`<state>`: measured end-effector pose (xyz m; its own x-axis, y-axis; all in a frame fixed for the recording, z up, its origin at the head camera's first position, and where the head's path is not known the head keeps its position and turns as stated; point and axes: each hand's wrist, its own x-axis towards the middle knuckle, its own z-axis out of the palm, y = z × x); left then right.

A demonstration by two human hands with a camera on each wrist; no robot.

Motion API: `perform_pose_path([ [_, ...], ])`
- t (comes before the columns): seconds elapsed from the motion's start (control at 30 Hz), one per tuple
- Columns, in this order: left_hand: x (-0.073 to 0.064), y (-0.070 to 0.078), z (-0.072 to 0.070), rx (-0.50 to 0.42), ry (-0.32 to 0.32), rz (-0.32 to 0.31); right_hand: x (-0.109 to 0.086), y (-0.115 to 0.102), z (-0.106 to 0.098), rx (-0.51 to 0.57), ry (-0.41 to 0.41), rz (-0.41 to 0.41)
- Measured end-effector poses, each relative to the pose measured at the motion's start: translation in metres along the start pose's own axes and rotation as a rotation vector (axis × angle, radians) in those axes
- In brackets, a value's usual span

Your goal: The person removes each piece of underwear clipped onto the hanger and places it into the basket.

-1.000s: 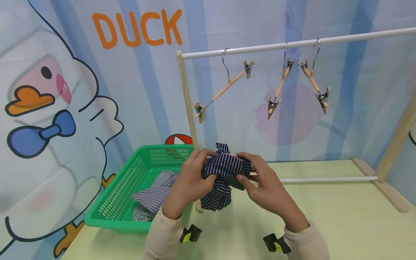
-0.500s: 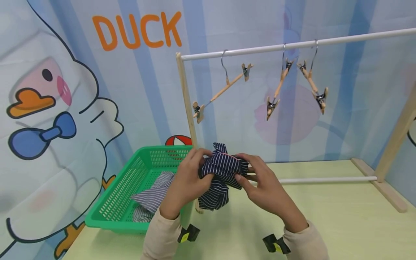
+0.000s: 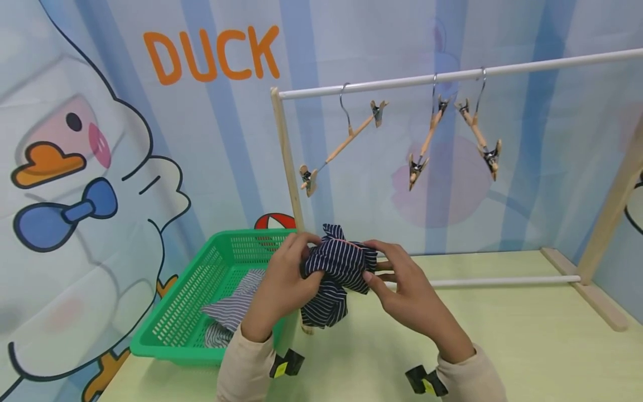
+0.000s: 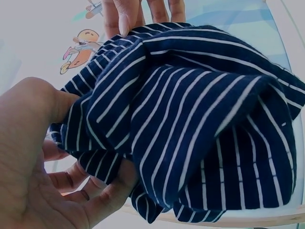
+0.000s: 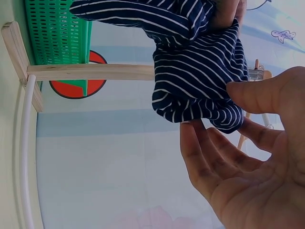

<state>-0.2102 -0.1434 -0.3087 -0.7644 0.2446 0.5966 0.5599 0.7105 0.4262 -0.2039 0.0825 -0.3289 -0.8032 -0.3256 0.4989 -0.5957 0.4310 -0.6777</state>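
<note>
A bunched navy garment with white stripes (image 3: 341, 265) is held up above the table between both hands. My left hand (image 3: 286, 279) grips its left side, thumb in front; in the left wrist view the fingers curl under the folds of the garment (image 4: 190, 119). At the other side, my right hand (image 3: 407, 285) pinches the edge between thumb and fingers, as the right wrist view shows with the cloth (image 5: 200, 71). Part of the garment hangs down below the left thumb. Its exact kind is hidden by the folds.
A green basket (image 3: 176, 353) on the left holds grey-striped cloth (image 3: 233, 307). Behind the hands stands a rack with a white rail (image 3: 402, 85). Three wooden clip hangers, the leftmost one (image 3: 346, 145) included, hang from it. A lower white bar (image 3: 502, 281) runs near the table (image 3: 502, 335).
Both hands and the garment have drifted slightly left in the head view, the left hand more than the right. The grips look the same. The background has shifted slightly down.
</note>
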Motion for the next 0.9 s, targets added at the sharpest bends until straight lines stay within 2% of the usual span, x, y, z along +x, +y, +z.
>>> perform_pose_path([
  [0.6, -0.001, -0.005, -0.011, 0.024, 0.014, -0.032, -0.002, 0.000, -0.002, -0.008, -0.016, 0.008],
  [0.9, -0.001, -0.008, -0.015, 0.033, 0.001, -0.043, -0.002, 0.000, -0.002, -0.021, -0.038, 0.014],
])
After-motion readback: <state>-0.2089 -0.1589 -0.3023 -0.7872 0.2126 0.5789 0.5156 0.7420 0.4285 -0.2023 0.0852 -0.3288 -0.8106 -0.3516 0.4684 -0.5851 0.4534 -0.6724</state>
